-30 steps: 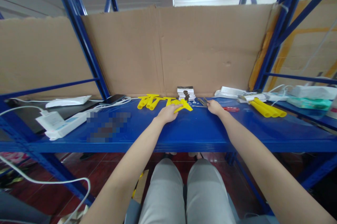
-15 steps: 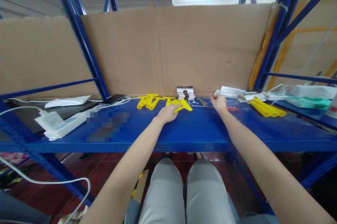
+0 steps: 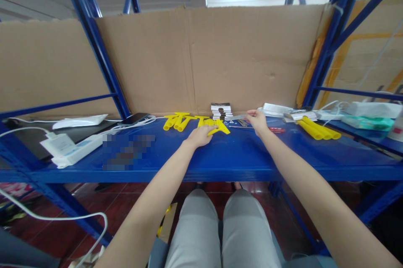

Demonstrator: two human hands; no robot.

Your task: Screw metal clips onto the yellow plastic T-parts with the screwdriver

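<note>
My left hand (image 3: 200,135) is closed round the tube of a yellow T-shaped plastic handle (image 3: 223,127), whose wide head points right. Between the fingertips of my right hand (image 3: 258,120) is a thin, flat, pale strip (image 3: 239,116), held just above the shelf; its exact kind is too small to make out. Behind my left hand lie more yellow T-shaped handles (image 3: 201,120), and a group of others (image 3: 179,121) sits to the left. A stack of small white-and-dark packs (image 3: 221,111) stands at the back. Small shiny bits (image 3: 231,123) lie before it.
On the blue shelf (image 3: 233,154), a red-handled tool (image 3: 277,130) lies near my right wrist. Further right are yellow tubes (image 3: 317,128) and white packets (image 3: 275,109). At left are a power strip (image 3: 80,150), cables and a phone (image 3: 135,118). Cardboard (image 3: 252,58) closes the back.
My right hand has moved left toward the packs, and a thin pale strip now shows at its fingertips. My left hand and the yellow handle have stayed nearly still.
</note>
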